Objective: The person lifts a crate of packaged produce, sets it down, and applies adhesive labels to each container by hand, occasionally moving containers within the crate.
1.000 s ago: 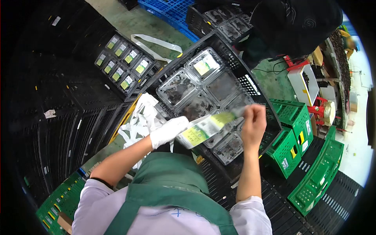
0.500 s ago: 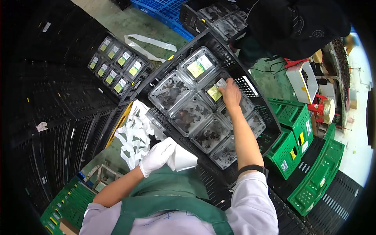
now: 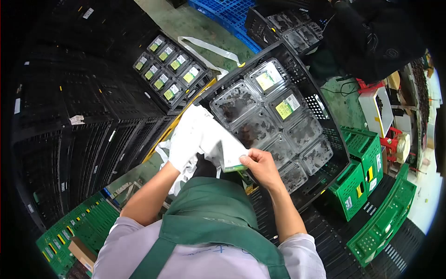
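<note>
My left hand (image 3: 185,139), in a white glove, is closed around a roll of labels (image 3: 213,135) just below the black crate's near left edge. Bare-skinned, my right hand (image 3: 261,166) pinches the end of the label strip, where a green and white label shows. Close by, the black crate (image 3: 332,135) holds several clear plastic boxes with dark contents. Two of them, the upper box (image 3: 269,79) and the one below it (image 3: 287,106), bear yellow-green and white labels. The other boxes in that crate show bare lids.
Labelled boxes (image 3: 169,65) fill a crate at the upper left, beside tall black crate stacks (image 3: 46,102). Green crates (image 3: 362,172) stand at the right. A person in dark clothing (image 3: 367,42) is at the upper right. A blue pallet (image 3: 227,18) lies behind.
My right hand has left the second box, whose label now lies flat, and has moved down to the label strip. My left hand has risen with the roll. The view has shifted.
</note>
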Demonstrator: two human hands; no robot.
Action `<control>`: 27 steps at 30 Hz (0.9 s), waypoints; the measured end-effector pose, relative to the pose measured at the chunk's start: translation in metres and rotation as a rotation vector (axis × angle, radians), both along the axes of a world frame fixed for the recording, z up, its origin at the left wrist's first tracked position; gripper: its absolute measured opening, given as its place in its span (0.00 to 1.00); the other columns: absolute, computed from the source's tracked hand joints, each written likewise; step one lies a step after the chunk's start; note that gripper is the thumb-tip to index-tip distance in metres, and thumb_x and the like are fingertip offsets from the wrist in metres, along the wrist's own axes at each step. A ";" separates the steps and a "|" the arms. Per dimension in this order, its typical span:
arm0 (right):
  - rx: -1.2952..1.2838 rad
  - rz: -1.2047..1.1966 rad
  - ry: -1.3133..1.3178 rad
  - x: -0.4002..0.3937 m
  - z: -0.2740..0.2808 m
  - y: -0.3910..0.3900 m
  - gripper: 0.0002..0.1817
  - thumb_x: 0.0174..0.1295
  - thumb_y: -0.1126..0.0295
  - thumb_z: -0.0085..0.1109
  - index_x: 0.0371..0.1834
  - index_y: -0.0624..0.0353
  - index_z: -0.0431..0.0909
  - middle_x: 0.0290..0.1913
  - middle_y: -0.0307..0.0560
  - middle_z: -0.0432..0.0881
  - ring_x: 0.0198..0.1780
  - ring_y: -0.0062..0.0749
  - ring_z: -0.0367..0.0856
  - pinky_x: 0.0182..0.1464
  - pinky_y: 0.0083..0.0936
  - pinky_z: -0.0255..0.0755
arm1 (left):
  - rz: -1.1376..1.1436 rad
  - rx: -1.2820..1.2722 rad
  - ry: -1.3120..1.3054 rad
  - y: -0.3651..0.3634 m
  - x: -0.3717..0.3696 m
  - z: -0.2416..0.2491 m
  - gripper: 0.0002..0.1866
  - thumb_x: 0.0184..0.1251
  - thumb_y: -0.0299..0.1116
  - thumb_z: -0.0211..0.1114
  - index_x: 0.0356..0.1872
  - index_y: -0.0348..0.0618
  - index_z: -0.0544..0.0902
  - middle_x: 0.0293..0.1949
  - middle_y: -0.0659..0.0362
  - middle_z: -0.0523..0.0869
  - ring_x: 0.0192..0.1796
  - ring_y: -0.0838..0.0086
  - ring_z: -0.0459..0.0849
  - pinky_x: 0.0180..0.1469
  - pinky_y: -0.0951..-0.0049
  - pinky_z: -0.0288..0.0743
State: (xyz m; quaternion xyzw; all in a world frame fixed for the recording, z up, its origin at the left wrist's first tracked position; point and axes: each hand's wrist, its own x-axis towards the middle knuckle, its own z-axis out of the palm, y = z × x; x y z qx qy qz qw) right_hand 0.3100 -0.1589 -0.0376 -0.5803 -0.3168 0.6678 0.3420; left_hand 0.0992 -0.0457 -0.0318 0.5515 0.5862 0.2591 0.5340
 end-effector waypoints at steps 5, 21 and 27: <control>0.005 -0.343 0.304 -0.048 0.027 -0.005 0.10 0.64 0.67 0.62 0.36 0.65 0.79 0.32 0.33 0.81 0.33 0.11 0.73 0.38 0.15 0.68 | -0.514 0.565 0.152 -0.007 -0.008 0.069 0.32 0.61 0.39 0.66 0.67 0.48 0.69 0.62 0.51 0.75 0.68 0.56 0.67 0.70 0.58 0.56; 0.183 -0.296 -0.523 0.051 0.048 -0.025 0.09 0.59 0.67 0.61 0.34 0.63 0.76 0.29 0.49 0.80 0.33 0.27 0.77 0.39 0.26 0.71 | -0.661 -0.169 -0.284 -0.081 0.022 0.025 0.14 0.59 0.31 0.68 0.45 0.38 0.83 0.34 0.60 0.86 0.31 0.84 0.81 0.35 0.81 0.74; 0.061 -0.113 -1.228 0.208 -0.046 -0.010 0.22 0.51 0.55 0.68 0.39 0.60 0.76 0.37 0.55 0.83 0.43 0.49 0.81 0.44 0.42 0.70 | -0.419 -0.727 -0.276 -0.106 0.053 0.012 0.13 0.65 0.30 0.64 0.46 0.32 0.82 0.35 0.59 0.86 0.33 0.83 0.82 0.36 0.82 0.74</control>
